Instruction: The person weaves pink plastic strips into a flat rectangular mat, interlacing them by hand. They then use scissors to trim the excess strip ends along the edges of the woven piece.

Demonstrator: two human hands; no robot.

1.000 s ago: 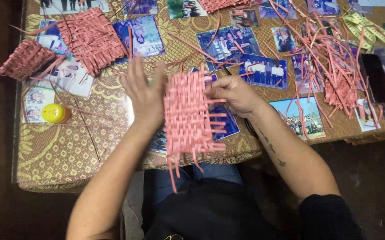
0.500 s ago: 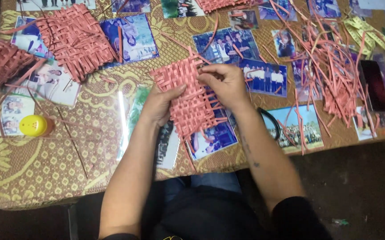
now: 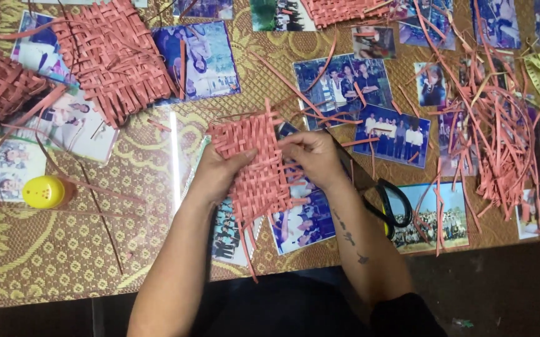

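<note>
My left hand (image 3: 220,171) braces the woven red mat (image 3: 254,163) while my right hand (image 3: 312,159) fingers pinch a strip at its edge. I'd best snug each strip tight (loose ends dangle below).

Gold-patterned table (image 3: 64,262) with photographs (image 3: 391,134), pink woven mats (image 3: 114,59), loose strips (image 3: 494,131), scissors (image 3: 388,206), yellow cap (image 3: 44,191).

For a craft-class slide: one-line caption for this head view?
Left hand and right hand hold a woven red strip mat above a photo-strewn table.
</note>
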